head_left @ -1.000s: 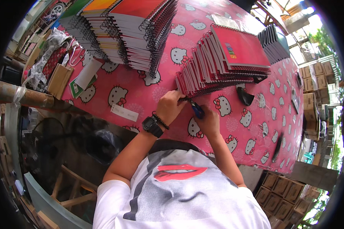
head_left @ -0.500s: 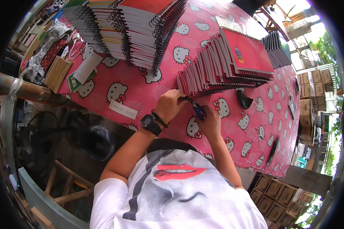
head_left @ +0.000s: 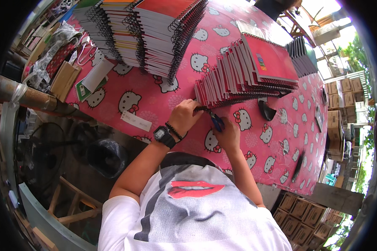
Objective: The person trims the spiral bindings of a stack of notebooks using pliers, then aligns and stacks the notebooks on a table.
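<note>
A tall, leaning stack of red spiral notebooks (head_left: 276, 60) stands in front of me on the pink table. At its near left corner my left hand (head_left: 185, 118) pinches the end of a black wire coil (head_left: 202, 108) on the bottom notebook. A dark watch and a beaded bracelet sit on that wrist. My right hand (head_left: 229, 136) is closed round blue-handled pliers (head_left: 217, 122), whose jaws meet the coil just right of my left fingertips. Exactly what the jaws grip is too small to make out.
Taller stacks of spiral notebooks (head_left: 159, 37) rise at the back left, beside a small notepad (head_left: 97, 74). A paper strip (head_left: 136, 121) lies near the front edge. A black curved piece (head_left: 267, 110) and a dark brush-like item (head_left: 298, 165) lie to the right.
The view has shifted very slightly. Both hands and the pliers stay at the same coil end, with the right hand turned a little.
</note>
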The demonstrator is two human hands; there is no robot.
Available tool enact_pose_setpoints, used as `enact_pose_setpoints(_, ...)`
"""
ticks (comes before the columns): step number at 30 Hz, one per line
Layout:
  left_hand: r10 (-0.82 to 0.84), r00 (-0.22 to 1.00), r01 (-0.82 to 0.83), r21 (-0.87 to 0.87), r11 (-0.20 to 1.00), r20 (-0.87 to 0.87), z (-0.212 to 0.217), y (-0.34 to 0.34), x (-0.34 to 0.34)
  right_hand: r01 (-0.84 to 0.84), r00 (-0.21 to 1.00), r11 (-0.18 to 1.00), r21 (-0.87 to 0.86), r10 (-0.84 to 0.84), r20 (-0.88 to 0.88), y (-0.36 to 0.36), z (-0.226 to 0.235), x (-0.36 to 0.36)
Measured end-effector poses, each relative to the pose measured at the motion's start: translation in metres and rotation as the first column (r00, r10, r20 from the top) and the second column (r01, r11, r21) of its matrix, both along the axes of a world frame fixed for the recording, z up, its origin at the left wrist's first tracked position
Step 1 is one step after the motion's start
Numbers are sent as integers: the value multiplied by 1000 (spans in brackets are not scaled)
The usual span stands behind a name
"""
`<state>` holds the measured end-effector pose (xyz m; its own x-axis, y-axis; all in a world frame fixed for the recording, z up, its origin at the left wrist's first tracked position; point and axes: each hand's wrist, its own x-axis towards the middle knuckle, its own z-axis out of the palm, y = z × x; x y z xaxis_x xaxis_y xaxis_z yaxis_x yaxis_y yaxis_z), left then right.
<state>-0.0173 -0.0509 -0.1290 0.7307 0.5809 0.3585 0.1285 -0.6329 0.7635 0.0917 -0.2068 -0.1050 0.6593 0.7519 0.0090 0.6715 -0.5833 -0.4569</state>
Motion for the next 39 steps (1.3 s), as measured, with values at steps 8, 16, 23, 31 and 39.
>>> enact_pose_setpoints(8, -28, 999, 34, -217, 976, 32, 2, 3, -8, 43, 997, 999, -24, -44, -58, -8, 6, -1)
enact_pose_setpoints(16, 5, 994, 25, -273, 962, 107, -13, 3, -5, -71, 990, 997, -7, 71, 119, 1, -3, -2)
enact_pose_setpoints(23, -12, 999, 21, -243, 970, 41, -15, 3, -5, -58, 990, 998, -23, 60, 124, -2, 7, -8)
enact_pose_setpoints(31, -1, 1000, 3, -92, 996, 17, -13, -1, -4, -35, 998, 999, -9, 36, 49, 6, -7, -4)
enact_pose_setpoints(39, 101, 991, -60, -401, 914, 83, -23, 4, -1, -30, 999, 994, -106, 33, 28, -2, 3, -3)
